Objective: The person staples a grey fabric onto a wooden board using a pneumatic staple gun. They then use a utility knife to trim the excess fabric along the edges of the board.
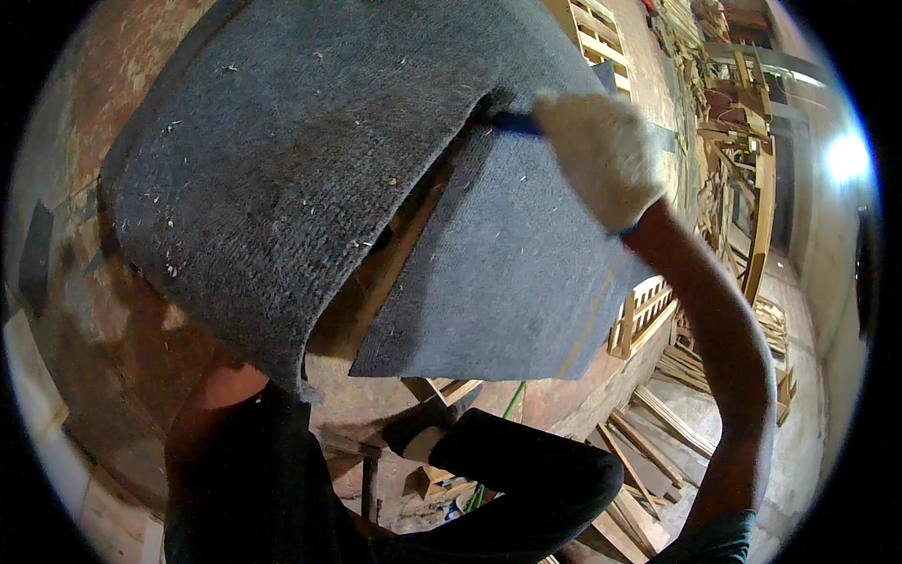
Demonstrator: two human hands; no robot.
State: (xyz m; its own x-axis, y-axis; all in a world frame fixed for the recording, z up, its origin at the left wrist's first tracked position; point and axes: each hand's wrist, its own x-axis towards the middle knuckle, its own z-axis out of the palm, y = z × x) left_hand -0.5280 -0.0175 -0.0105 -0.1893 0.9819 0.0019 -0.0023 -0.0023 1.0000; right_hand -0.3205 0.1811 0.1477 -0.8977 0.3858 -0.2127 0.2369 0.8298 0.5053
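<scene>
A large piece of grey carpet (254, 179) spreads before me, slit by a long gap running from the lower left up to the middle. To the right of the gap lies a flat grey carpet section (489, 273); the left side is raised in a curve. My right hand (597, 155), in a whitish knit glove, is closed around a blue-handled tool (515, 123) at the gap's upper end. The tool's working end is hidden in dark shadow. My left arm (225, 379) reaches behind the carpet's lower left edge, which hides the hand.
A wooden strip (399, 258) shows inside the gap. Wooden slatted frames (644, 315) stand right of the carpet. Loose boards (648, 456) lie on the floor at lower right, and more timber is stacked along the far right. My bent leg (526, 470) is below the carpet.
</scene>
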